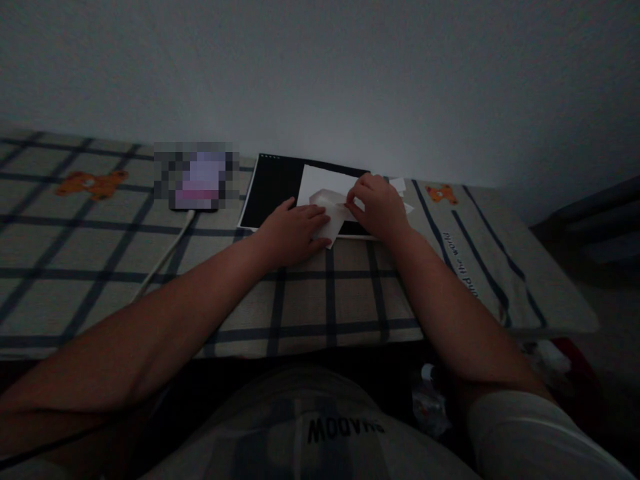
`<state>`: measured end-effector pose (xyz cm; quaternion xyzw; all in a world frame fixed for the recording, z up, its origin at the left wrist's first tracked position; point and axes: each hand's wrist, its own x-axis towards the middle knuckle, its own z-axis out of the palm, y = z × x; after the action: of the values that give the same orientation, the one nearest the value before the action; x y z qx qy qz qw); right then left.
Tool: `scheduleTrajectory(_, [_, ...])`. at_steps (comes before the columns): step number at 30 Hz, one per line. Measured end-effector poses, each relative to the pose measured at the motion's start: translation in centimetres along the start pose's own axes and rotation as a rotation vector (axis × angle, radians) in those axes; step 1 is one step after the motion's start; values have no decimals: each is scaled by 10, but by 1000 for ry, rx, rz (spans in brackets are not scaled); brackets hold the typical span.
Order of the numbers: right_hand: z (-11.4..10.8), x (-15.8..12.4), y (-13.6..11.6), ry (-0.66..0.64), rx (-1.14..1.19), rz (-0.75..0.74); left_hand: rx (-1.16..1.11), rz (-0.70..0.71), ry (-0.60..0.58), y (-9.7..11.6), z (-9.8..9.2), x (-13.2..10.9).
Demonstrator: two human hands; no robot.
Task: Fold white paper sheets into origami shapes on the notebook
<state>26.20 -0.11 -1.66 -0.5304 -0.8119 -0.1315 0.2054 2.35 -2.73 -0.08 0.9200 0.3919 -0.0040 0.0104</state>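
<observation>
A folded piece of white paper (330, 207) lies on a black board (273, 187) on a checked cloth (150, 267). My left hand (293, 230) rests flat on the paper's left part, fingers stretched out, pressing it down. My right hand (377, 203) is closed in a pinch on a fold of the same paper near its upper right edge. A flat white sheet (320, 180) lies under the folded piece, and a small white scrap (399, 184) shows just past my right hand.
A blurred-out device (197, 175) with a white cable (165, 257) lies left of the board. Orange bear prints (93, 183) mark the cloth. A plain wall rises behind the surface. The surface's right edge drops off near dark clutter (550, 360) on the floor.
</observation>
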Motion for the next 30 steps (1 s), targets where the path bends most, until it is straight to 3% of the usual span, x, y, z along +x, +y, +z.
scheduleTrajectory(13, [-20,-5,6,-84,53,-161,11,-40,-41,10,-7,-4])
scheduleTrajectory(23, [-13,-6,-12,-100,-68,-77,-6,-11,-21,6,2,-3])
scheduleTrajectory(30, [-7,0,-12,-122,-39,-56,-18,-17,-52,8,-3,-3])
